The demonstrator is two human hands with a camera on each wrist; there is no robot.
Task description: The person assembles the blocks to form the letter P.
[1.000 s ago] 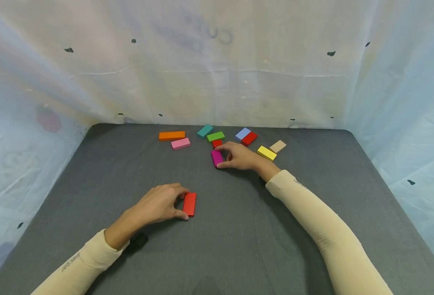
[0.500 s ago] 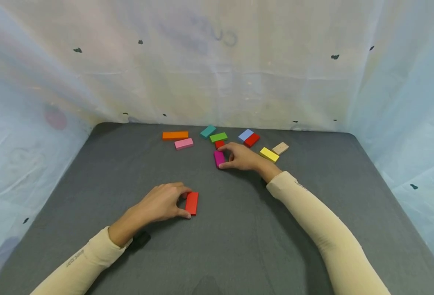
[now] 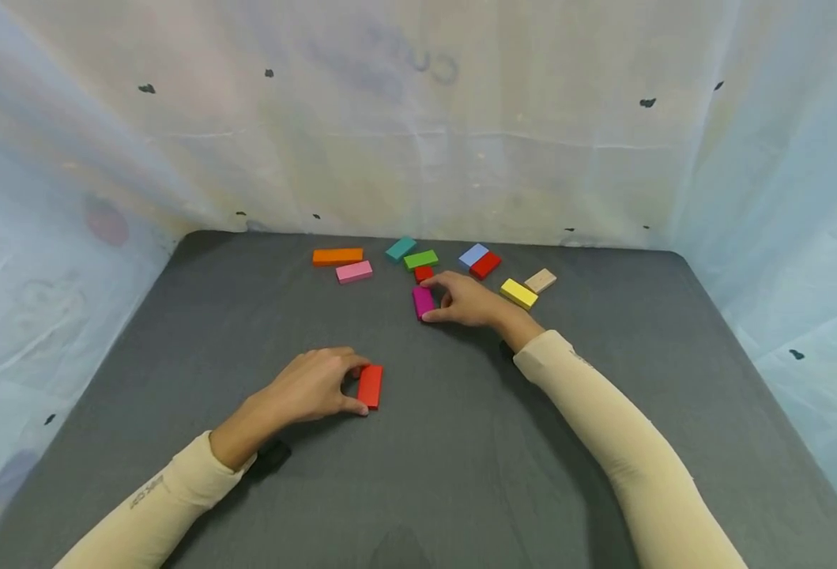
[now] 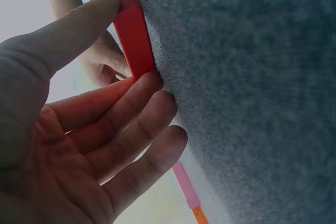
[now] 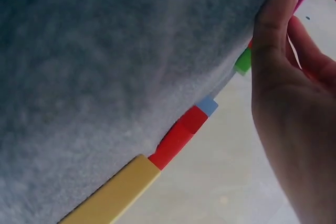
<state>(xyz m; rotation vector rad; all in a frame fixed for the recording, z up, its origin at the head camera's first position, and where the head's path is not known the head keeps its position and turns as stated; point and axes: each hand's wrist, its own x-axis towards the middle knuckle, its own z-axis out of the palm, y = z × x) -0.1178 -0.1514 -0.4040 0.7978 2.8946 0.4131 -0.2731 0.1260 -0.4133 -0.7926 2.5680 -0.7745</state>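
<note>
My left hand [image 3: 314, 385] pinches a flat red block [image 3: 371, 386] by its two short ends, thumb on the near end and a finger on the far one. The left wrist view shows this red block [image 4: 135, 38] lying against the grey surface, the other fingers spread beside it. Farther off, my right hand [image 3: 464, 300] pinches a magenta block [image 3: 423, 303] between thumb and index finger. Just behind that block lies a second red block [image 3: 424, 274], partly hidden by the right fingers, with a green block [image 3: 420, 260] touching it from behind.
Along the back of the grey table [image 3: 446, 474] lie an orange block [image 3: 337, 257], pink block [image 3: 354, 272], teal block [image 3: 400, 250], light blue block [image 3: 473, 254], another red block [image 3: 485, 265], yellow block [image 3: 518, 293] and bare wood block [image 3: 540, 280]. A pale curtain [image 3: 418, 158] surrounds the table.
The head view has shifted slightly, moving everything a little within the frame. Both hands keep their grips, and the blocks stay where they were on the table.
</note>
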